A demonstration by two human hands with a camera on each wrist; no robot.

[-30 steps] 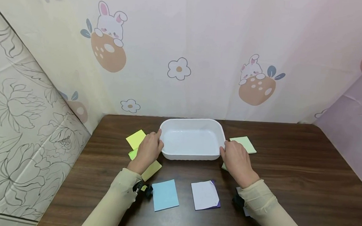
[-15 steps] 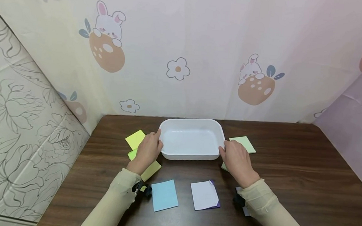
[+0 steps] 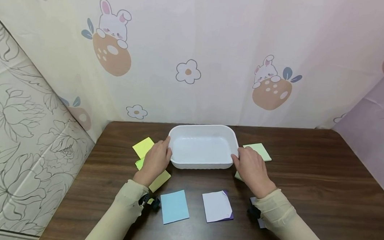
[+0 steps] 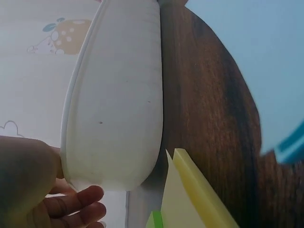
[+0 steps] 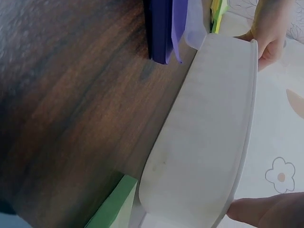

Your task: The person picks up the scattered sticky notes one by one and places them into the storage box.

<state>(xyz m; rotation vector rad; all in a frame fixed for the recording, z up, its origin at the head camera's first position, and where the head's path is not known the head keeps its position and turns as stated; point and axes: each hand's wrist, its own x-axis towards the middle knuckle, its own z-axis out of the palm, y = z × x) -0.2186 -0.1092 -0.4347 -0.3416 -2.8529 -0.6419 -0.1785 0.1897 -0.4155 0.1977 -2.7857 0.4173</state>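
Note:
A white rectangular tray [image 3: 203,151] with rounded corners stands at the back of the table, nothing in it. My left hand [image 3: 155,159] grips its left end. In the left wrist view, that hand's fingers [image 4: 78,204] curl at the corner of the tray [image 4: 116,95], its rim against the hand. At the opposite end, my right hand [image 3: 250,169] holds the rim. The right wrist view has the right thumb [image 5: 266,210] on the rim of the tray [image 5: 199,133]; the other right fingers are hidden there.
Yellow [image 3: 143,147], lime [image 3: 139,163] and dull yellow sticky notes [image 3: 160,180] lie by the left arm. Blue [image 3: 175,207] and lilac-over-purple pads [image 3: 216,206] sit in front. Pale green notes [image 3: 258,151] and a greyish pad [image 3: 261,223] are near the right arm. A patterned curtain [image 3: 226,82] hangs behind.

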